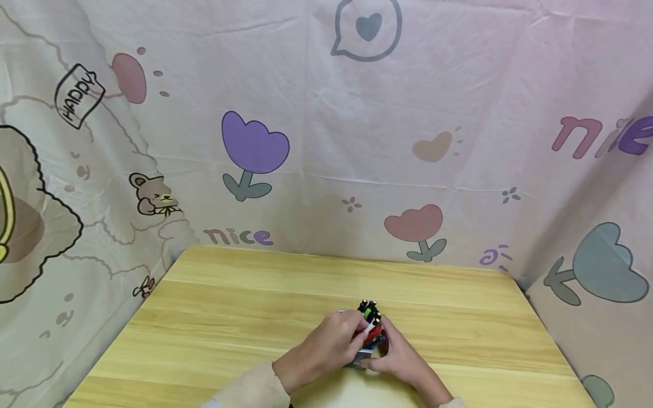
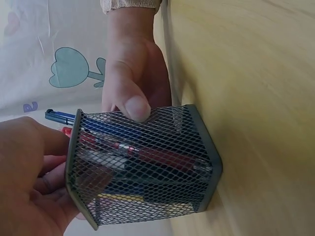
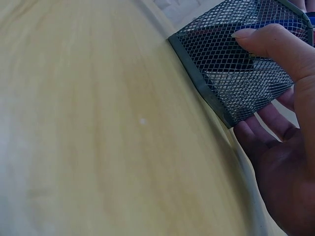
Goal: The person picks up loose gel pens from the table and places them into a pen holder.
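A dark wire-mesh pen holder (image 2: pixel 142 172) stands on the table, filled with several pens. Through its mesh show a red pen (image 2: pixel 165 156) and some blue and dark ones; a blue pen end (image 2: pixel 60 117) sticks out past the rim. My right hand (image 3: pixel 290 142) grips the holder from the side, thumb on one mesh face and fingers around another. Over the open top, my left hand (image 1: pixel 334 343) pinches a slim white pen-like piece (image 1: pixel 370 327) among the pen tops (image 1: pixel 369 309). Its lower end is hidden. In the left wrist view, the left fingers (image 2: pixel 49 182) are at the rim.
The wooden table (image 1: pixel 245 306) spreads around both hands, its far edge against a printed cloth backdrop (image 1: pixel 316 124). More cloth hangs at the left and right sides.
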Available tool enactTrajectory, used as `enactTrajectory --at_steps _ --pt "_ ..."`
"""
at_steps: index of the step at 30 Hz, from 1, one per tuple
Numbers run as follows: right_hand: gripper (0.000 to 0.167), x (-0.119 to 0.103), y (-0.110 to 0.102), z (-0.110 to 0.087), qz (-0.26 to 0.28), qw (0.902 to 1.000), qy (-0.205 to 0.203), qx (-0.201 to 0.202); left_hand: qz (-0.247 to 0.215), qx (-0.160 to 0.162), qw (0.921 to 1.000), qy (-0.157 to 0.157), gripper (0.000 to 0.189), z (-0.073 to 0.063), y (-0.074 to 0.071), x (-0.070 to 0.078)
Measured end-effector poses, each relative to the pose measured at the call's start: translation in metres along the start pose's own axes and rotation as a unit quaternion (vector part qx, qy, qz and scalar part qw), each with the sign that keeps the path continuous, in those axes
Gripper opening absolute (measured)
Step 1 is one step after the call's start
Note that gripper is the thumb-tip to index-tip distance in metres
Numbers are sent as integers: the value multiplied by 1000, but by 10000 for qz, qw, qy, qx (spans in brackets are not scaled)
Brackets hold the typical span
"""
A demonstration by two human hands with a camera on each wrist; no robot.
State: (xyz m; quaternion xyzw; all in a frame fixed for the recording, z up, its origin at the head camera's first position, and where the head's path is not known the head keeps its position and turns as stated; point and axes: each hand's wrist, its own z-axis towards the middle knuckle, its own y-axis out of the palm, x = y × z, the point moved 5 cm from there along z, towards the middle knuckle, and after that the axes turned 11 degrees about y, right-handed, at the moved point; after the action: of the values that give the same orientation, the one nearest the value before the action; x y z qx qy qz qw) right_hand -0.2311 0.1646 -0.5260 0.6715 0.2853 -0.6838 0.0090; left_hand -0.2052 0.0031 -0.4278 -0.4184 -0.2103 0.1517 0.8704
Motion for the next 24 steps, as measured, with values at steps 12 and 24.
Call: enactTrajectory --at_steps 12,24 --pt "85 3 1 0 127 9998 155 -66 187 -110 9992 -335 5 0 -2 0" --pt "79 0 1 1 75 9999 143 32 602 123 9981 -13 9 -5 -5 -3"
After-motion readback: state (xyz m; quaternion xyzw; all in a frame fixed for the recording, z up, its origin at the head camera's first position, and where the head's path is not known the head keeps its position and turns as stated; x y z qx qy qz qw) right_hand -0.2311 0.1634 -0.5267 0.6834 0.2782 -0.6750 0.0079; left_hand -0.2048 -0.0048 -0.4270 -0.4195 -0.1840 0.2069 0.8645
